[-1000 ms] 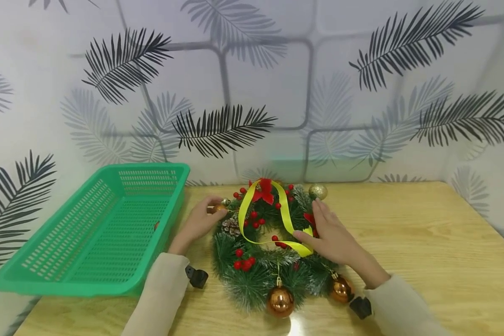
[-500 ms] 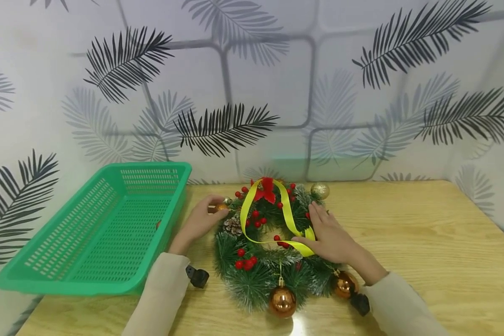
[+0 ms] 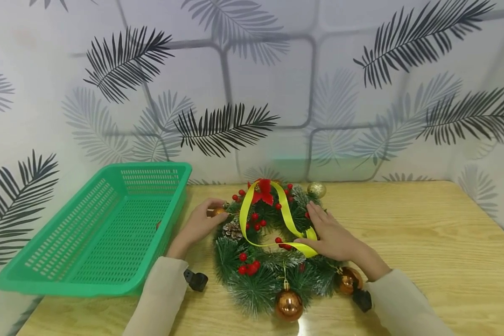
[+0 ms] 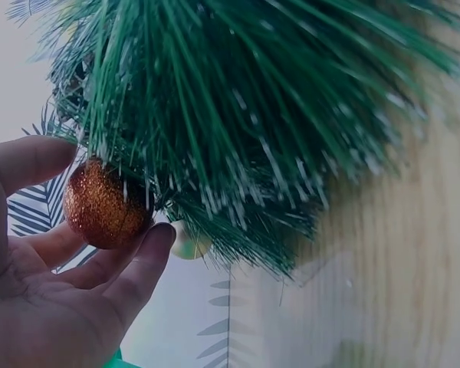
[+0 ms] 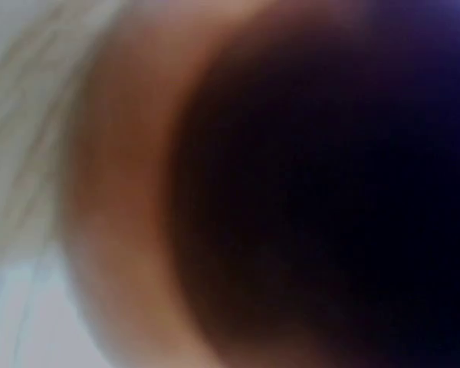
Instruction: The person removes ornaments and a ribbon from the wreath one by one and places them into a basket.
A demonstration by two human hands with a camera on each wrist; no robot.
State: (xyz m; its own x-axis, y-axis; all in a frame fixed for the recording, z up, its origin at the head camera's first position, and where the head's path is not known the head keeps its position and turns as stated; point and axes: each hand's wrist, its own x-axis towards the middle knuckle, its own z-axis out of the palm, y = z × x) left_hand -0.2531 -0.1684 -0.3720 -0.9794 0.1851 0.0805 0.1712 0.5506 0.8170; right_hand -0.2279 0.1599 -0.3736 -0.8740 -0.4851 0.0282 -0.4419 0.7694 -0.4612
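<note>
A green wreath (image 3: 252, 289) lies on the wooden table, dressed with red berries (image 3: 250, 267), a red flower (image 3: 263, 192) and a pine cone (image 3: 232, 230). A loop of yellow ribbon (image 3: 244, 210) lies across it. At its left side my left hand (image 3: 201, 221) holds a glittery orange bauble (image 4: 106, 205) between thumb and fingers. My right hand (image 3: 333, 235) rests on the right side of the wreath with fingers straight, its thumb over the ribbon. Shiny copper baubles hang at the front (image 3: 289, 305) and front right (image 3: 349, 280). Blur fills the right wrist view.
A green plastic basket (image 3: 177, 205) stands at the left, with a bit of something red showing inside. A gold bauble (image 3: 317, 189) sits at the wreath's back right. The patterned wall (image 3: 252, 84) rises behind the wooden table (image 3: 424, 242).
The wreath has turned slightly: its front copper bauble has shifted right, and the red flower at the back a little left. Both hands stay at its sides.
</note>
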